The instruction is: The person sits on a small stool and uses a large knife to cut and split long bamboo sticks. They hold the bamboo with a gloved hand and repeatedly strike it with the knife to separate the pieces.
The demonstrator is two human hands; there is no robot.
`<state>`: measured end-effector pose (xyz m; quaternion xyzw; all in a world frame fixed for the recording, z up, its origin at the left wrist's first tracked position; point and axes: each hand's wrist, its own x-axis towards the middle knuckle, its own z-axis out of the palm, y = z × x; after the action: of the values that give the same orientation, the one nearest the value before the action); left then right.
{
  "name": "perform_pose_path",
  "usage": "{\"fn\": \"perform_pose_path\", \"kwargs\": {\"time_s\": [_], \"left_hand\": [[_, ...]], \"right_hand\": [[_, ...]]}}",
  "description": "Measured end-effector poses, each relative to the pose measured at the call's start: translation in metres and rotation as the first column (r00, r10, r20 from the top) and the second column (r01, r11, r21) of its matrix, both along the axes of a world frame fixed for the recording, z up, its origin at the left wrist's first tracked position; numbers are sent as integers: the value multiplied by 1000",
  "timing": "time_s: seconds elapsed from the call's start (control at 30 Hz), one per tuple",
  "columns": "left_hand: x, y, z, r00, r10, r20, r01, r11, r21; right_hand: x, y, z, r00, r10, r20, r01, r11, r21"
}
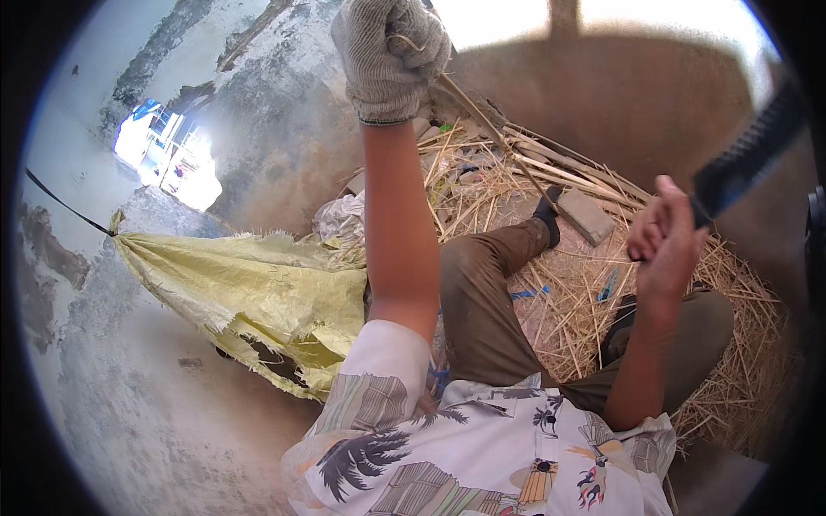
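Note:
My left hand (pixel 391 60), in a grey knitted glove, is raised at the top and closed in a fist. It grips a long thin bamboo stick (pixel 483 122), which slants down to the right toward the floor near my foot. On the right, my bare right hand (pixel 667 232) is curled round the handle of a large knife (pixel 750 155). Its broad dark blade points up and to the right, slightly blurred and well apart from the stick. The fingers hide most of the handle.
I sit with bent legs among pale split strips and shavings (pixel 568 322). A brick (pixel 587 217) lies by my foot, with longer bamboo sticks (pixel 594 182) behind it. A torn yellow sheet (pixel 258 279) hangs at left from a black cord (pixel 64 202). Walls stand close around.

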<state>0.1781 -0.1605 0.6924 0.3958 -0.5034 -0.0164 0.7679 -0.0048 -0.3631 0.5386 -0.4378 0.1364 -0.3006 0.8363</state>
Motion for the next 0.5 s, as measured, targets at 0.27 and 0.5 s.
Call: {"fn": "perform_pose_path", "kwargs": {"time_s": [0.27,0.5], "left_hand": [[-38,-48,9,973,208,96,-215,975,62],[-49,-40,7,955,282,96,-286,958,36]], "right_hand": [[32,65,-86,726,672,-144,-595,719,358],[17,18,-23,916,-33,399,-39,984,171]]}}
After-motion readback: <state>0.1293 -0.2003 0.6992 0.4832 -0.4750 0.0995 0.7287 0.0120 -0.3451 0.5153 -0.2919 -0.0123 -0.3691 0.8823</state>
